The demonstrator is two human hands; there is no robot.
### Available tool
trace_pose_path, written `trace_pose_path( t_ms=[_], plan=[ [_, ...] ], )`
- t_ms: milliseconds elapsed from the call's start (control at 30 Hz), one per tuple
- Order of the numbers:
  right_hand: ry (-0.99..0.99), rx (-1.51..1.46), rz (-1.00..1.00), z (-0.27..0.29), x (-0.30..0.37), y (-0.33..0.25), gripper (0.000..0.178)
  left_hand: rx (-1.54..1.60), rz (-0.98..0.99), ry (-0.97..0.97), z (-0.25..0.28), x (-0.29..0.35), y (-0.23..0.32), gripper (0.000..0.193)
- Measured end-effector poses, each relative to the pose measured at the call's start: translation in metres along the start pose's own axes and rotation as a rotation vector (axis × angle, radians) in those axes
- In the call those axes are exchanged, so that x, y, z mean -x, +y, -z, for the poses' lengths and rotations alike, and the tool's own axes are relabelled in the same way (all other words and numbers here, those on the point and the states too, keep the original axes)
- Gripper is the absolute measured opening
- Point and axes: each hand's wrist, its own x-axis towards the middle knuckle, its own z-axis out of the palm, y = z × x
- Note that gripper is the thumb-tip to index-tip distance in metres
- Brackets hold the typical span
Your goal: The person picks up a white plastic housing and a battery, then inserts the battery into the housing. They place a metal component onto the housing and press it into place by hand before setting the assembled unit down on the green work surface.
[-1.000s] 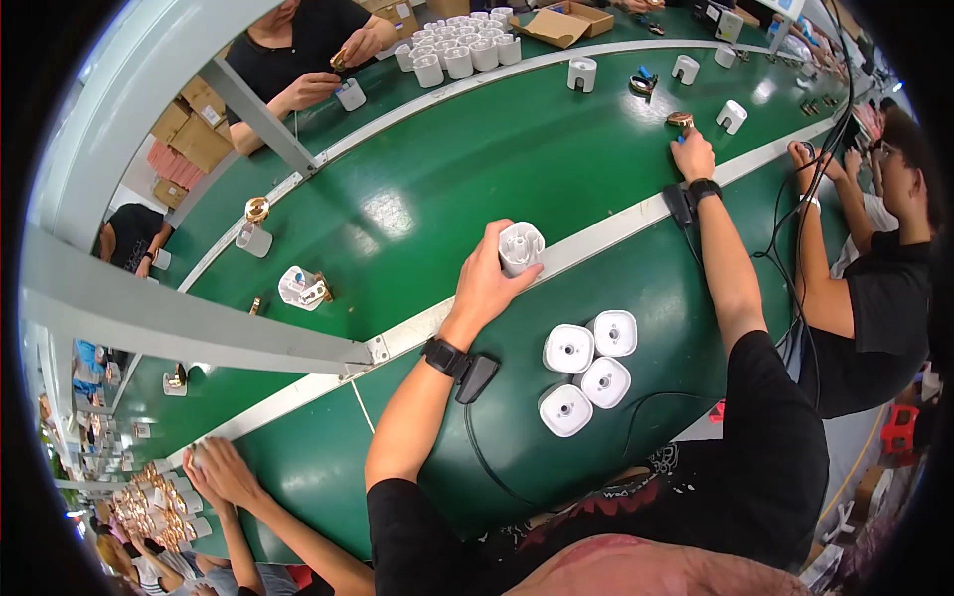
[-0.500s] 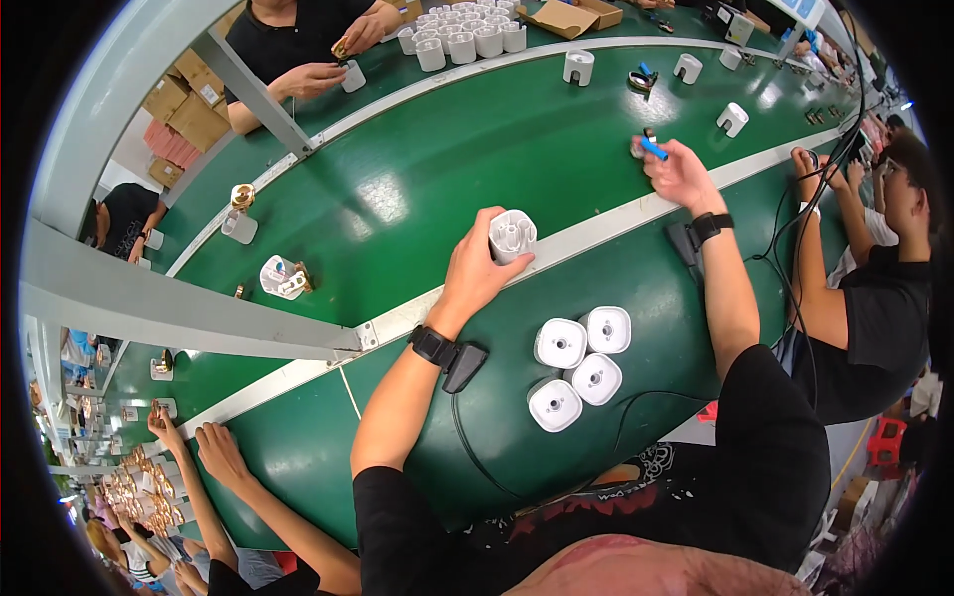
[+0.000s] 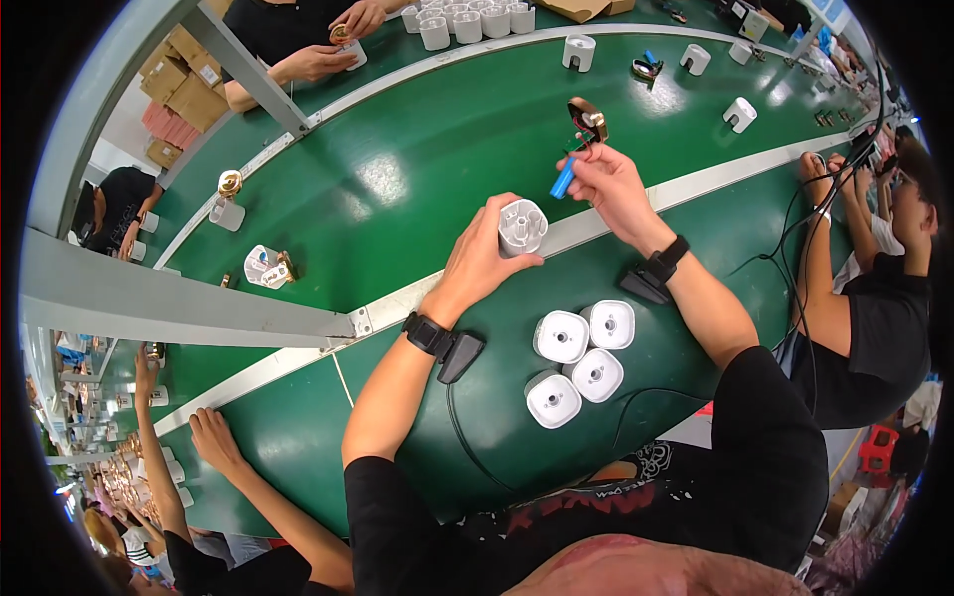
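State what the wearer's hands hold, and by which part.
Left hand: white housing, around its outer side. Right hand: blue cylinder, near its upper end.

Cup [image 3: 522, 228]: in the left hand [image 3: 480, 252]
Cylinder [image 3: 562, 180]: in the right hand [image 3: 616, 191], right of that cup
Four cups [image 3: 562, 344]: on the counter [image 3: 477, 417], before the rail [image 3: 715, 185]

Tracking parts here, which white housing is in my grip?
The white housing in your left hand, its ribbed interior showing; the four nearest you stand on the table, unheld.
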Motion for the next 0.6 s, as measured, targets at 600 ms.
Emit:
trace_pose_path(
  t_ms=[600],
  plan=[
    [-0.237, 0.979, 0.751, -0.038, 0.032, -0.006, 0.006, -0.096, -0.080, 0.023, 0.003, 0.002, 0.005, 0.082]
  ],
)
